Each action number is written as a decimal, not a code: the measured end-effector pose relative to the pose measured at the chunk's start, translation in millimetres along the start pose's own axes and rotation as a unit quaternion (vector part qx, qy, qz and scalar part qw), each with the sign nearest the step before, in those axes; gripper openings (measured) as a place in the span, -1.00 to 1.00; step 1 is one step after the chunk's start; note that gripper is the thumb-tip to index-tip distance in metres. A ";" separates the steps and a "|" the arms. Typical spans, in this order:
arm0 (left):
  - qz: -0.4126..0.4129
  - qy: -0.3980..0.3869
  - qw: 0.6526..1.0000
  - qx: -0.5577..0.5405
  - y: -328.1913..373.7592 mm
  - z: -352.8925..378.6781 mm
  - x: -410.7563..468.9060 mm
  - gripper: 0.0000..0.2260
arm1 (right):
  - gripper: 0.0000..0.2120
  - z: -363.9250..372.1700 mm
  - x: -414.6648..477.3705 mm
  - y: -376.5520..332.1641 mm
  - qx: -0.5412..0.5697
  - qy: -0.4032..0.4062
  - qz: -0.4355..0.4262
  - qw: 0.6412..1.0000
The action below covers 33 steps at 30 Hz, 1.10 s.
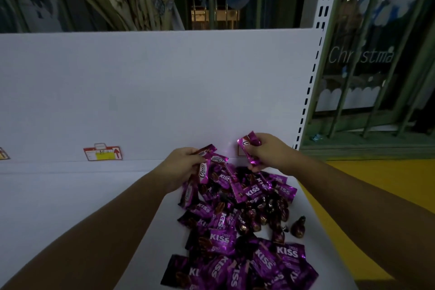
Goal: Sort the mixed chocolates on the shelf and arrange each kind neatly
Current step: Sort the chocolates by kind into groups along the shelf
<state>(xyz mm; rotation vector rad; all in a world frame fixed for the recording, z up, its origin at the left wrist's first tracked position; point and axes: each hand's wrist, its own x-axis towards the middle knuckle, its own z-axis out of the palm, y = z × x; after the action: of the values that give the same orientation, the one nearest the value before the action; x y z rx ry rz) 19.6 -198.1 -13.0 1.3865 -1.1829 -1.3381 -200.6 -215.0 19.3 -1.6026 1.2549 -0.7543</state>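
Dozens of purple KISS packets point(221, 239) lie heaped on the white shelf point(70, 195), right of centre, long axes crossing every which way. Along the heap's right edge sit brown foil drops point(297, 227), tips up. The left hand point(186, 167) is over the heap's far end, fingers curled round a fan of packets point(219, 159). One points up and right, one runs nearly level to the right, and one hangs almost straight down. The right hand point(266, 153), close by but not touching the left, pinches a single packet point(247, 148), long axis steep, top leaning left. Behind, a red-and-yellow price tag point(102, 153) sticks low on the back panel point(141, 89).
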 end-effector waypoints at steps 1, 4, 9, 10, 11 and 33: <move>-0.003 0.008 1.000 -0.023 -0.6 0.3 0.6 -0.93 | -0.91 0.1 -1.4 -0.8 0.018 -0.002 0.000 1.000; -0.023 0.044 0.995 -0.089 -1.0 0.7 2.8 -0.92 | -0.86 2.9 -2.9 -0.7 0.030 -0.014 0.013 0.999; -0.063 0.055 0.977 -0.194 -1.5 -1.6 7.1 -0.95 | -0.85 10.5 3.5 -0.7 -0.030 0.018 0.035 0.999; -0.067 0.047 0.975 -0.205 -1.3 -2.4 7.3 -0.94 | -0.84 12.1 5.8 -0.6 -0.053 0.031 0.037 0.997; -0.070 0.041 0.973 -0.215 -1.4 -3.8 7.7 -0.93 | -0.84 13.8 7.6 -0.6 -0.080 0.036 0.038 0.995; -0.070 0.012 0.995 -0.072 -7.6 -60.2 -28.5 -0.70 | -0.73 45.8 37.0 7.5 -0.508 0.027 -0.018 0.861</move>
<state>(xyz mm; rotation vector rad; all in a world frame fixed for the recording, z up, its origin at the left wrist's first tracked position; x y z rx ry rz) 80.7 -170.7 -11.2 1.3975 -0.9676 -1.4701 -152.6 -237.1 -7.6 -2.4344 1.8182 -0.0953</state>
